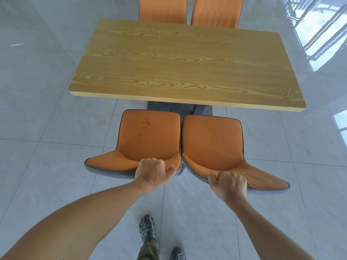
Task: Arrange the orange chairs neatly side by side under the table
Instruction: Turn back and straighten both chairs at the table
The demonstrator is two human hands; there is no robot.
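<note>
A wood-grain table point(180, 62) filled the upper middle of the frame, standing on a pale, glossy tiled floor point(47, 128); bright window reflections streaked the tiles at the upper right; beyond the table's far edge, at the top of the frame, two more orange chairs point(163, 9) point(216, 12) stood side by side, only their backs showing; nothing lay on the tabletop, and the dark table base point(169, 106) showed in shadow just under the near edge, ahead of the near seats; at the bottom centre two patterned grey shoes point(147, 228) point(178, 253) and a bit of olive trouser leg stood on the tiles. In the lower middle, the left orange chair point(148, 136) and the right orange chair point(212, 143) sat close together, their inner edges almost touching, their seats' front edges just short of the table's near edge and not yet beneath it. The left hand point(155, 172) was curled tight over the top edge of the left chair's backrest, near its inner end; the right hand point(229, 183) was closed in the same way over the top edge of the right chair's backrest; both arms reached up from the bottom corners of the frame.
</note>
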